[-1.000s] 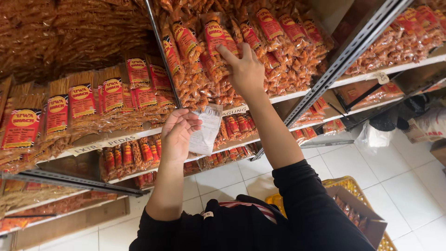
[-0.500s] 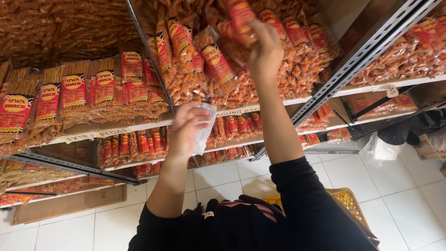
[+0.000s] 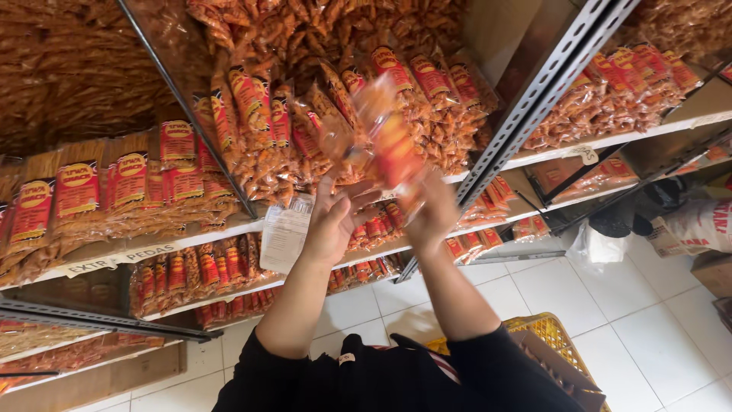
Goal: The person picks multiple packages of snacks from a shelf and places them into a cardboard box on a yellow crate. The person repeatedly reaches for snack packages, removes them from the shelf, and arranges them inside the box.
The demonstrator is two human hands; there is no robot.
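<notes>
Snack packet (image 3: 393,149), a clear crinkly bag of orange-red sticks with a red label, has come off the shelf (image 3: 229,229) stack and now sits below its upper row, blurred with motion. Half a second ago the right hand (image 3: 431,214) was still up among the packs; now its grip closes on the packet's lower end. Left hand (image 3: 332,221) pinches a flat white paper slip (image 3: 286,233) just beside it.
</notes>
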